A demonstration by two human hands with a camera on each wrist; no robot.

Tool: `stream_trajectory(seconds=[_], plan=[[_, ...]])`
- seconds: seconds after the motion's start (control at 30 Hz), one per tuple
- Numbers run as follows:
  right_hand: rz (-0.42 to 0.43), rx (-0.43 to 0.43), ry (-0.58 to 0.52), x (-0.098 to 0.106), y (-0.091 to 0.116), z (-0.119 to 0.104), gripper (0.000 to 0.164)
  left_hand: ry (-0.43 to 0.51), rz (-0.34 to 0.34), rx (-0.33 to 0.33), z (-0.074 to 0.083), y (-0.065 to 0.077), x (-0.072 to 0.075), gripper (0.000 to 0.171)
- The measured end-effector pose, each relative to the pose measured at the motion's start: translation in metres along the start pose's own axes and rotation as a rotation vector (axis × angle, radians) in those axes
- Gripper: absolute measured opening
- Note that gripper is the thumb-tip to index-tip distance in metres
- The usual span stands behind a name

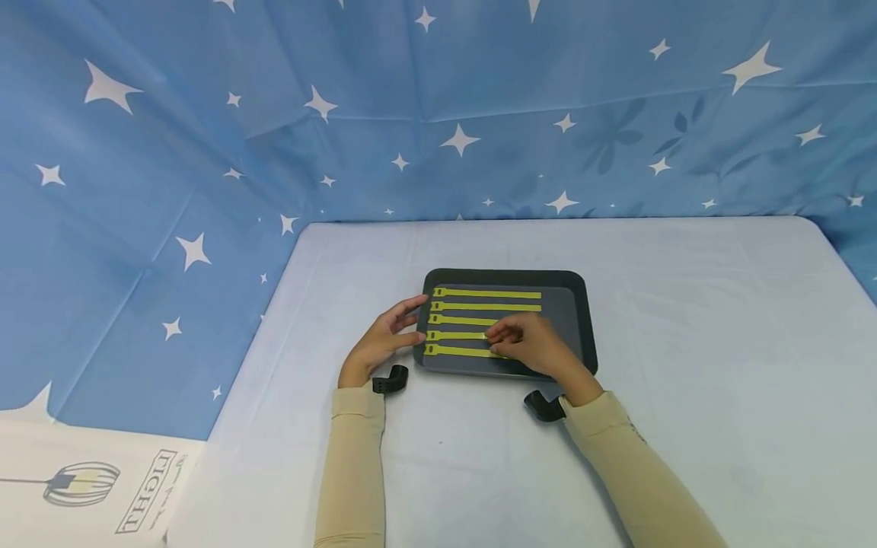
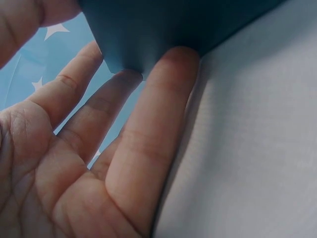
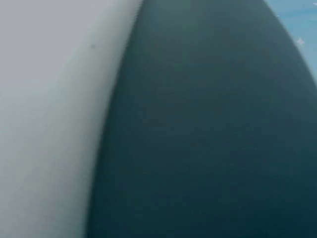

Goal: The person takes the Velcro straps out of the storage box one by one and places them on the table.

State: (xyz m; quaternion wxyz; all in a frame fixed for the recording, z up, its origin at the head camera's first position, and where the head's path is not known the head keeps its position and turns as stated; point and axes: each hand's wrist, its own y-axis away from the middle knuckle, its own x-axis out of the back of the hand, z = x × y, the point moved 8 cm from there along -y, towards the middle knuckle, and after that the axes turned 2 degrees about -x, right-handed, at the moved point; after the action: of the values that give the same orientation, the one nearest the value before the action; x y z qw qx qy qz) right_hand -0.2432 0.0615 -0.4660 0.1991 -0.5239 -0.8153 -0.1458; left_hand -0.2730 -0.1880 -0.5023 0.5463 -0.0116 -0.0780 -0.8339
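Several yellow cable straps [image 1: 462,307] lie in parallel rows in a dark grey tray [image 1: 588,327], their slotted heads toward the left side. My right hand [image 1: 527,342] is over the lower middle of the tray, its fingers curled and its fingertips pinching the second strap from the front [image 1: 459,336]. That hand hides the right ends of the lower straps. At the tray's left side, my left hand [image 1: 384,339] has its thumb and fingers spread against the rim. In the left wrist view, extended fingers [image 2: 143,134] touch the tray's outer wall [image 2: 148,29].
The tray stands on a white-covered table [image 1: 719,327]. A blue curtain with white stars [image 1: 384,99] hangs behind and to the left. Printed cream fabric [image 1: 82,487] lies at the lower left. The tray's dark side [image 3: 198,124] fills most of the right wrist view.
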Motion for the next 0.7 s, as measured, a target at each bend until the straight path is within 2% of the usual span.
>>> stream_trajectory(seconds=[0.17, 0.37, 0.6, 0.7], plan=[[0.007, -0.025, 0.087, -0.006, -0.004, 0.004, 0.014, 0.013, 0.004, 0.002, -0.002, -0.001, 0.001, 0.073], [-0.022, -0.007, 0.183, -0.009, -0.004, 0.000, 0.014, 0.018, -0.001, -0.002, -0.001, -0.002, 0.000, 0.074], [-0.095, -0.025, 0.133, -0.012, -0.004, 0.000, 0.013, 0.000, 0.002, -0.002, -0.001, -0.002, 0.001, 0.073], [-0.101, -0.002, 0.093, -0.008, -0.001, -0.002, 0.011, 0.004, -0.004, -0.006, -0.001, -0.001, 0.001, 0.073]])
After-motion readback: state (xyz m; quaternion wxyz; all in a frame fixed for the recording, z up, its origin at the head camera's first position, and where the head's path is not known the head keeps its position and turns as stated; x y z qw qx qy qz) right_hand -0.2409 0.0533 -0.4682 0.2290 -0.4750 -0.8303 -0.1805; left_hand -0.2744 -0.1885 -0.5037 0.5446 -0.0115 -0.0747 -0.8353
